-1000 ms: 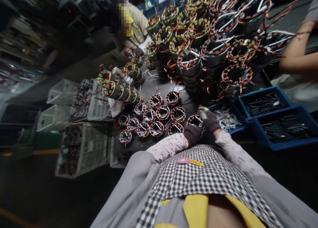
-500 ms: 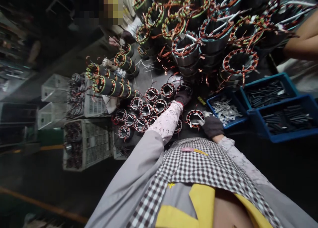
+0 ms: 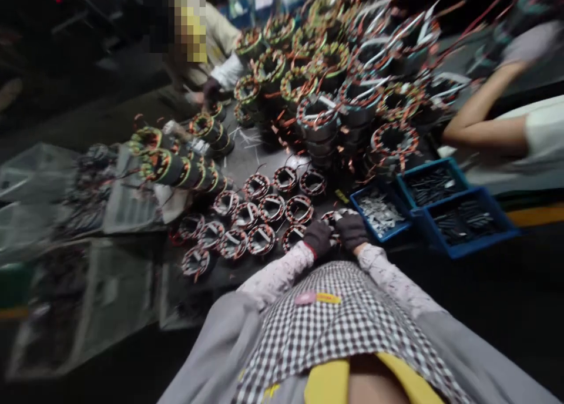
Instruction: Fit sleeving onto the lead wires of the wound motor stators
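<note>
My left hand (image 3: 318, 239), in a dark glove, is closed at the left side of a small motor stator (image 3: 330, 217) near the table's front edge. On the stator's right side, my right hand (image 3: 351, 230), gloved with pale fingertips showing, curls its fingers over the rim. Both hands hide most of this stator. Rows of similar small stators (image 3: 271, 208) with copper windings and white sleeves stand to the left. One stator (image 3: 294, 236) stands right beside my left hand.
A blue bin of white pieces (image 3: 379, 213) stands right of my hands, beside two bins of dark strips (image 3: 467, 222). Large stators (image 3: 318, 117) are stacked behind. Crates (image 3: 132, 187) stand left. Co-workers' arms reach in at upper left and right (image 3: 489, 107).
My left hand has drawn back from the far row of stators to the near one beside my right hand. My right hand stays at that stator. The view has shifted.
</note>
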A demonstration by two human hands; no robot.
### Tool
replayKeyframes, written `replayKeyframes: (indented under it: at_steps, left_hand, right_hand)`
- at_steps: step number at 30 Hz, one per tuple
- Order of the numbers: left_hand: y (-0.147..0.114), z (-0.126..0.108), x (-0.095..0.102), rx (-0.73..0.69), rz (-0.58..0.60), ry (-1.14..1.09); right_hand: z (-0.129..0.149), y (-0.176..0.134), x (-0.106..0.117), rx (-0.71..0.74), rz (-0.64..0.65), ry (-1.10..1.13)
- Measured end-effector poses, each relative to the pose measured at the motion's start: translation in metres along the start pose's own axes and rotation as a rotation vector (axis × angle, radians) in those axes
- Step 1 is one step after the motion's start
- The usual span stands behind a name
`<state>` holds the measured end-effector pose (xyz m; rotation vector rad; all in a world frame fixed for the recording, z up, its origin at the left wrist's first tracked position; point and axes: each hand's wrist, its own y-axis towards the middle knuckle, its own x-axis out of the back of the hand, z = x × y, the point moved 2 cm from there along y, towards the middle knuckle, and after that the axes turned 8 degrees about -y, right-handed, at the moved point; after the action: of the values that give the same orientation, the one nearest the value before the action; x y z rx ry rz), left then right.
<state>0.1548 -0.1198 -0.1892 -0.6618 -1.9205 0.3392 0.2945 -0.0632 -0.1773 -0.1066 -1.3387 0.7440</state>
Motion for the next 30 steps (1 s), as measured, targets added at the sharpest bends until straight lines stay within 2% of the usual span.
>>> replayKeyframes:
  at_steps: [4, 8, 12, 16, 20, 22, 26, 30]
  left_hand:
    - [0.005, 0.001, 0.005, 0.005, -0.024, 0.022]
    - [0.009, -0.002, 0.006, 0.085, 0.001, 0.037]
    - [0.011, -0.013, 0.008, 0.1, 0.028, 0.068]
    - [0.015, -0.024, 0.011, 0.081, 0.011, 0.072]
    - [0.015, -0.027, 0.007, 0.09, 0.034, 0.08]
    - [0.011, -0.028, 0.005, 0.094, 0.049, 0.073]
    - [0.002, -0.027, 0.008, 0.091, 0.08, 0.033]
    - [-0.004, -0.015, 0.018, 0.113, 0.097, 0.034]
  right_hand:
    - [-0.002, 0.01, 0.003, -0.04, -0.034, 0.023]
    - [-0.018, 0.018, 0.01, 0.026, -0.006, 0.146]
    - [-0.028, 0.013, 0.011, 0.088, 0.021, 0.364]
    - [-0.028, -0.004, -0.003, 0.146, 0.016, 0.638]
    - [-0.042, -0.015, -0.022, -0.02, -0.105, 0.834]
    - [-0.049, -0.018, -0.032, -0.112, -0.126, 0.868]
    - [-0.048, -0.02, -0.05, -0.21, -0.179, 0.802]
    - [-0.042, -0.015, -0.057, -0.221, -0.179, 0.71]
